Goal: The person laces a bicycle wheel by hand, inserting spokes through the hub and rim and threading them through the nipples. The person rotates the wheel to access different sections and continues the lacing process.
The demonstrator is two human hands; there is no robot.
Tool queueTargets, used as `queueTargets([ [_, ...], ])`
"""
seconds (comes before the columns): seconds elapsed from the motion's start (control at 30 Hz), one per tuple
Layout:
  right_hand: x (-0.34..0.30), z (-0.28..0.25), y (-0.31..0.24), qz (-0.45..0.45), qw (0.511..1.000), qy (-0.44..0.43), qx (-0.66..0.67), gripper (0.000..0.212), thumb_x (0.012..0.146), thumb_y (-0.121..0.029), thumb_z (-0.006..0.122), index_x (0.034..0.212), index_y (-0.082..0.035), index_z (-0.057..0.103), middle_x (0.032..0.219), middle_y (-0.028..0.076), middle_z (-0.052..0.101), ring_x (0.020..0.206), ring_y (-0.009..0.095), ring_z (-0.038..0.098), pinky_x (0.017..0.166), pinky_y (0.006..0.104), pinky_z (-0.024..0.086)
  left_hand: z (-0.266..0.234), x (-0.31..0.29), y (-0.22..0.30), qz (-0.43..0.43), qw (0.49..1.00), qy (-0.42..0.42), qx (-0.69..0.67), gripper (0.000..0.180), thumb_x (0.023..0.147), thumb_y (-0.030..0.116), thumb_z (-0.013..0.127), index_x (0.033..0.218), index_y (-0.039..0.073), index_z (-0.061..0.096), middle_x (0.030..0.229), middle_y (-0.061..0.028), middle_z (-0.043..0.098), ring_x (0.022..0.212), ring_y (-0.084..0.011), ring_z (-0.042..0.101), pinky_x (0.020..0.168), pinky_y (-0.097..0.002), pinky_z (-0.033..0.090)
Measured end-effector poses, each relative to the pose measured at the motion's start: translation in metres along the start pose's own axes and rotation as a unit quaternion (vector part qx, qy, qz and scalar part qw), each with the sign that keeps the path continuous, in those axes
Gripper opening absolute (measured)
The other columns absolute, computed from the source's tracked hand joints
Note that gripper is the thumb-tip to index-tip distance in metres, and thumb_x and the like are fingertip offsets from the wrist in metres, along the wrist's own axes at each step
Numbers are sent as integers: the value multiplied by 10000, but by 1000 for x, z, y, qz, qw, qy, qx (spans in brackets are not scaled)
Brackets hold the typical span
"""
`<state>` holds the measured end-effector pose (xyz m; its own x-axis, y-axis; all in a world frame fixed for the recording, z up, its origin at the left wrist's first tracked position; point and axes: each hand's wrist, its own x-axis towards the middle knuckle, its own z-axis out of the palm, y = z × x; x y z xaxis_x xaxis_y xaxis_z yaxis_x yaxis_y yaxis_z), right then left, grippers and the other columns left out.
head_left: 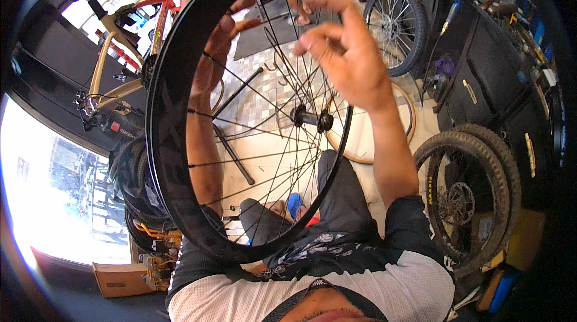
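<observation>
Head cam: workshop w/ a tiled floor, patterned in part, a dark mat near the top. Dark cabinets run along the R side; a wheel w/ black tyre leans by them, & two knobby-tyred wheels stand lower down. Bikes on the L incl. one w/ a gold frame; bright opening below that, cardboard box near the btm L. Black spoked wheel is upright but tilted in front of the person's torso & legs, its hub R of centre. L hand is behind the rim's L side, forearm seen thru the spokes, fingers spread & showing both sides of the rim; can't tell how firm the hold is. R hand is at the wheel's upper R, covering part of the rim, fingers half-curled w/ a gap to the thumb, slightly blurred; can't tell if it's touching the spokes.
</observation>
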<state>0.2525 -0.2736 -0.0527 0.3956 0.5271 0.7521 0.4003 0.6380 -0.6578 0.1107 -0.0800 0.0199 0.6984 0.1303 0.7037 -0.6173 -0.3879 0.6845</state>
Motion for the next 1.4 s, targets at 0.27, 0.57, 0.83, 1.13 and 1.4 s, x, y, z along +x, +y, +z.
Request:
queueTargets([
  [0.27,-7,41,-12,-52,996,-4,-79,155,978,-129,687,1094,-39,636,890,169,753,836,332,765,710,394,580,18,-20,31,27,994,31,-102,805,940,166,757,1598,46,310,1209,-169,656,1119,-279,681,976,-486,600],
  [0.57,-15,56,-22,-60,993,-24,-104,164,981,-99,678,1113,-8,642,885,112,763,724,134,674,618,270,489,24,-32,38,47,984,52,-165,777,900,-7,751,1571,3,359,1125,-236,701,1019,-322,721,909,-469,610],
  [0.83,-24,61,-35,-19,995,-32,-90,172,958,-104,672,1104,-21,636,854,175,747,811,313,772,700,380,581,23,-39,40,49,973,58,-218,766,875,-94,734,1552,-8,386,1119,-215,704,1017,-315,729,886,-456,629],
  [1.13,-27,69,-46,-15,995,-55,-81,165,967,-117,658,1103,-26,635,806,161,734,714,287,750,637,377,557,22,-58,52,-4,963,125,-238,559,898,-27,738,1402,-37,496,1042,-222,699,960,-284,727,856,-410,627],
  [1.4,-41,73,-39,-8,997,-37,-61,172,967,-122,663,1101,-15,644,745,87,696,556,103,593,528,277,465,23,-70,44,-49,969,165,-179,282,944,122,748,1174,-15,658,996,-162,713,936,-266,715,840,-423,598],
])
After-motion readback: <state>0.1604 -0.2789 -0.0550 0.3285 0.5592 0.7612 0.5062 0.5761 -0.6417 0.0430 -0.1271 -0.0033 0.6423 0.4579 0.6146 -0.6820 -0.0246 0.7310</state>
